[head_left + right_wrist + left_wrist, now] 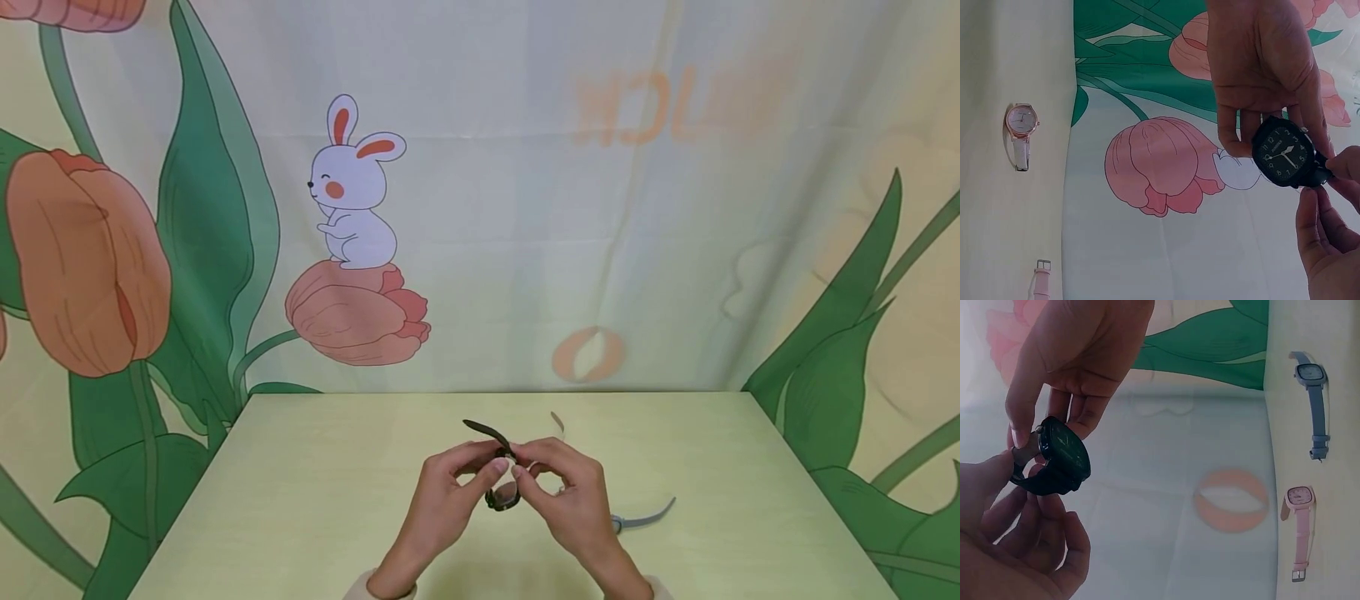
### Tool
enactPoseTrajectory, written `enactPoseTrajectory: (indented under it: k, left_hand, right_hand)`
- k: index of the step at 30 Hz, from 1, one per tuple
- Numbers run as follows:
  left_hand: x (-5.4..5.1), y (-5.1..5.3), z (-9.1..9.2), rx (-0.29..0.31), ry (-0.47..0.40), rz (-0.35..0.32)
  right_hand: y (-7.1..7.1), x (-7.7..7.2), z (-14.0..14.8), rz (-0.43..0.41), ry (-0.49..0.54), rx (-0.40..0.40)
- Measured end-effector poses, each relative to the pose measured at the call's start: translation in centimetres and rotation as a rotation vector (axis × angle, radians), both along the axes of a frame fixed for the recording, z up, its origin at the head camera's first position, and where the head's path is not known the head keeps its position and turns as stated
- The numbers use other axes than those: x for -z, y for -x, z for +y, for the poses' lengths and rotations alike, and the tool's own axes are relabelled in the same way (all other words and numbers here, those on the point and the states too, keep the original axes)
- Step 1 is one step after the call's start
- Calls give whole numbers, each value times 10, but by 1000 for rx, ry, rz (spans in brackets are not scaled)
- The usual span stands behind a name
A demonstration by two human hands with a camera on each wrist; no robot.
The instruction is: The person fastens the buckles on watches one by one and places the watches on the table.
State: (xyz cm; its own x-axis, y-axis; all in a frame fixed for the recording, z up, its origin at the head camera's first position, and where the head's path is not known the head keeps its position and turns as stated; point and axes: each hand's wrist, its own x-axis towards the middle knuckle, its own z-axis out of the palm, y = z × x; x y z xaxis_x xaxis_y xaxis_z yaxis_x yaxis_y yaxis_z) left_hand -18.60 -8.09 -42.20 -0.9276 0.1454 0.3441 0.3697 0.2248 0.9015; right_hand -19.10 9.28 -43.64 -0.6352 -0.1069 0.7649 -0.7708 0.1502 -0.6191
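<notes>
Both hands hold one black wristwatch [504, 500] above the table, its strap bent round and one strap end sticking up to the left. My left hand [459, 493] pinches it from the left, my right hand [566, 492] from the right, with the thumbs close together. In the right wrist view, the watch's dark dial [1282, 152] shows white numerals, and the right hand [1332, 234] pinches the strap beside the case. The left hand [1266, 62] has its fingers at the case. Fingers cover part of the strap, so I cannot tell whether it is buckled.
On the table [300, 500] lie a blue-grey watch [1316, 403] on the right, a pink watch [1300, 522], and a rose-gold watch [1021, 122] with a pale strap. A printed curtain [487, 208] with a rabbit and tulips hangs behind the table's far edge.
</notes>
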Motion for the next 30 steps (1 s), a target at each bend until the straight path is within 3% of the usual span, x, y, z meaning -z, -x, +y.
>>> enactPoseTrajectory:
  k: [4,7,12,18,27,30]
  left_hand:
    - [0,1,0,-25,-5,-61]
    - [1,1,-1,-6,-23,-79]
    - [2,1,-2,39,-32,-65]
    - [1,0,-2,23,-35,-53]
    - [5,2,-2,55,-1,73]
    - [7,1,-1,58,16,86]
  right_hand:
    - [0,1,-1,0,21,-5]
    - [0,2,-1,-14,33,-10]
    - [-1,1,1,-45,47,-29]
    - [-3,-2,3,-92,2,-36]
    - [-2,-14,5,-64,17,-26]
    - [0,-17,5,-51,26,-28]
